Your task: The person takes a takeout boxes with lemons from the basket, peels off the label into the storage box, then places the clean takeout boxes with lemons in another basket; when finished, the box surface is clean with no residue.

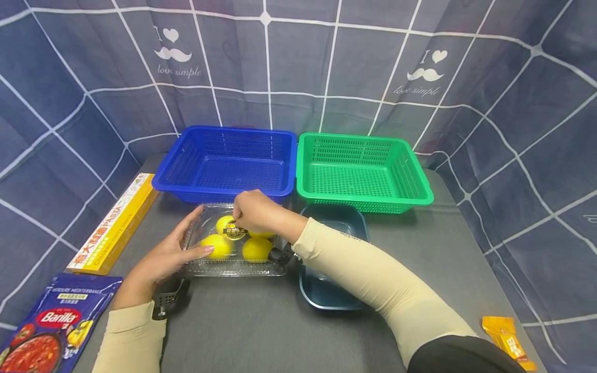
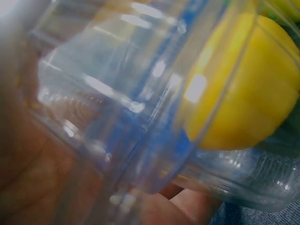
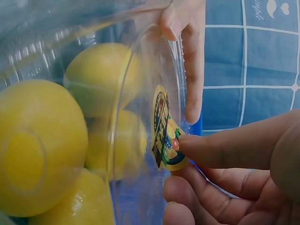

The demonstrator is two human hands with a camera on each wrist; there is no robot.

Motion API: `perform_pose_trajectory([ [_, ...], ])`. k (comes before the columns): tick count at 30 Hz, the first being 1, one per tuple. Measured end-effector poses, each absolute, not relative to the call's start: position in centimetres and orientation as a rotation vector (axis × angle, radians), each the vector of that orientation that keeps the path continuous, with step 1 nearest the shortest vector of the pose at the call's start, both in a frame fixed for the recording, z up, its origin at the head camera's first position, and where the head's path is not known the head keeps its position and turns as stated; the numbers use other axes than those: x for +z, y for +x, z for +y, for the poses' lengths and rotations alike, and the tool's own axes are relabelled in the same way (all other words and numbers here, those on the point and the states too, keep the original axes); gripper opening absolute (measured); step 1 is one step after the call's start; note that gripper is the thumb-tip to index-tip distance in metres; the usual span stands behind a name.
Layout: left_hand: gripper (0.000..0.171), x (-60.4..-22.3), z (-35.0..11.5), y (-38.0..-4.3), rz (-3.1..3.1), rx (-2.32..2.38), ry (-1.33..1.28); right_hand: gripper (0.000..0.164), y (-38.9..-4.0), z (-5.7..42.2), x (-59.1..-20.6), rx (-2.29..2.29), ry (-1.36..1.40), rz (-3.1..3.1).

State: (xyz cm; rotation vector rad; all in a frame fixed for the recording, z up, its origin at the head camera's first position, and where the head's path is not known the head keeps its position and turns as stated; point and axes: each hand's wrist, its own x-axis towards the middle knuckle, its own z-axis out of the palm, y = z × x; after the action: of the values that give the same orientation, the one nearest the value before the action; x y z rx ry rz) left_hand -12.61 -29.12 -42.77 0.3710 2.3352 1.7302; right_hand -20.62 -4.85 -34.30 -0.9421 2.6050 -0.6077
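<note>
A clear plastic fruit box [image 1: 233,268] with a lid lies in front of the blue basket, with several yellow fruits [image 1: 256,249] like lemons inside. My left hand [image 1: 169,255] holds the box by its left side, thumb on the lid and fingers along the far edge. Over the lid, my right hand [image 1: 260,211] pinches the edge of a black and gold sticker [image 3: 161,136] between thumb and fingers. In the right wrist view part of this sticker bends away from the plastic. The left wrist view shows my palm against the box wall beside one fruit [image 2: 248,84].
A blue basket [image 1: 224,198] and a green basket [image 1: 364,199] stand at the back. A dark blue tray [image 1: 326,298] lies under my right forearm. On the left are a yellow pasta box [image 1: 116,228] and a Barilla pouch [image 1: 58,326]; an orange packet [image 1: 506,339] lies front right.
</note>
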Motion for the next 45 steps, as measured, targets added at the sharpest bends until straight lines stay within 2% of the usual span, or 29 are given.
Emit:
perform_pose_trajectory([
  [5,0.105,-42.8,-29.1,-12.5,2.338,1.730,0.364,0.005,-20.2,-4.8,-34.2,-0.660,-0.914,2.614],
  [7,0.106,-42.7,-29.1,-12.5,2.342,1.724,0.357,0.011,-19.9,-4.7,-34.2,-0.707,-0.939,2.607],
  [13,0.104,-42.8,-29.1,-12.6,2.319,1.740,0.370,0.009,-18.8,-3.9,-33.4,-0.847,-1.093,2.537],
  [18,0.104,-42.9,-29.1,-12.7,2.334,1.743,0.387,0.007,-18.6,-2.3,-32.3,-0.952,-1.104,2.491],
  [25,0.105,-42.8,-28.9,-12.6,2.308,1.766,0.402,0.006,-19.6,2.6,-31.9,-1.200,-0.931,2.403],
  [35,0.105,-42.5,-28.9,-12.6,2.293,1.790,0.401,0.009,-20.7,11.1,-34.4,-1.538,-0.631,2.337],
  [45,0.106,-42.5,-29.0,-12.5,2.276,1.790,0.373,0.008,-20.7,16.2,-36.7,-1.270,-0.585,2.452],
])
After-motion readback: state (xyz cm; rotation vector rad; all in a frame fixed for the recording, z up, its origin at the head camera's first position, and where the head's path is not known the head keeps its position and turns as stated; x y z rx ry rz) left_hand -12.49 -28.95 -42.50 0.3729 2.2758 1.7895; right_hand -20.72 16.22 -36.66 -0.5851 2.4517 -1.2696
